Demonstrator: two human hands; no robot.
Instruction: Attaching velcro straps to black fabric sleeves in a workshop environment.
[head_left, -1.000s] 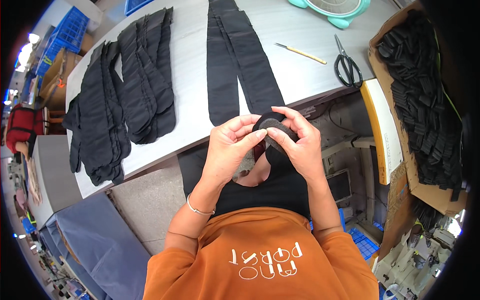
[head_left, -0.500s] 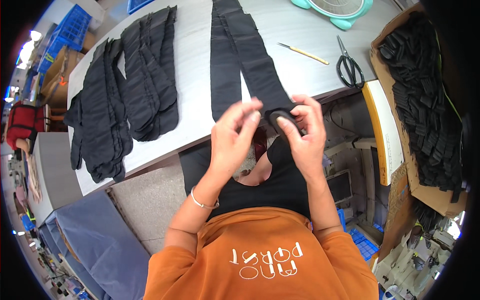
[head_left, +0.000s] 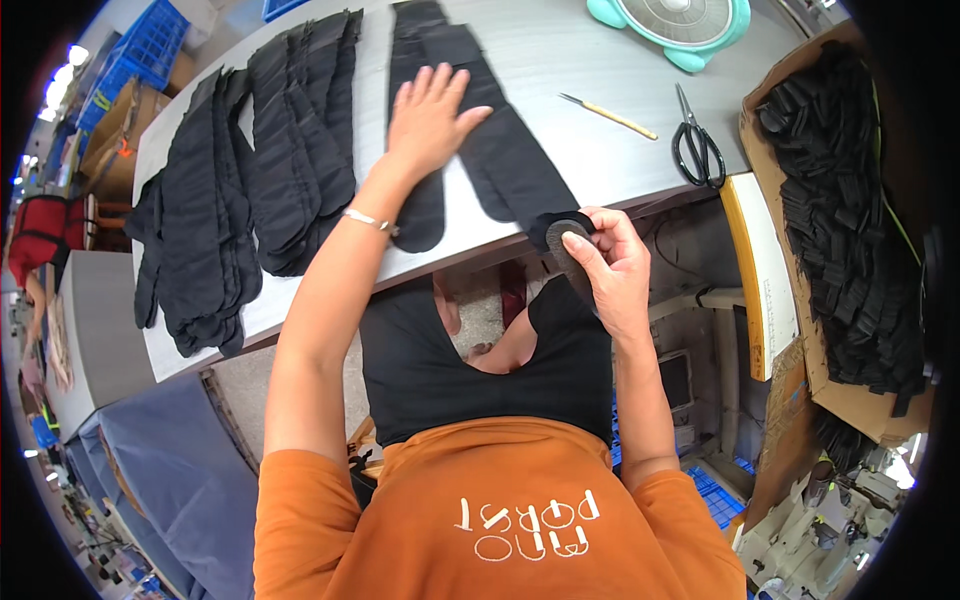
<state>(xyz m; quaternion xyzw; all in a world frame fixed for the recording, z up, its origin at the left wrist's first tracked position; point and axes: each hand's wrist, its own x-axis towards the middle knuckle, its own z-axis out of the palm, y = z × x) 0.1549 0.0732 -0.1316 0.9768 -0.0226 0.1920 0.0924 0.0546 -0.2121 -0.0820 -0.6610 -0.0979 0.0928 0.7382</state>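
Observation:
My left hand (head_left: 430, 120) lies flat, fingers spread, on long black fabric strips (head_left: 512, 145) with rounded ends on the table. Beyond the front edge of the table, my right hand (head_left: 615, 265) pinches a dark grey oval pad (head_left: 570, 248) between thumb and fingers. The end of one strip reaches the pad and seems gripped along with it; the fingers behind are partly hidden. Under my left wrist, the rounded end of another strip (head_left: 418, 225) rests on the table.
Stacks of black fabric pieces (head_left: 300, 150) lie on the table's left side. A wooden-handled awl (head_left: 610, 115), black-handled scissors (head_left: 698, 150) and a teal fan (head_left: 690, 40) are on the right. A cardboard box (head_left: 850, 400) of black strips stands beyond the table's right end.
My left hand has moved away from the right one, up and left, and flattened onto the strips. My right hand keeps hold of the pad, whose oval face now shows more.

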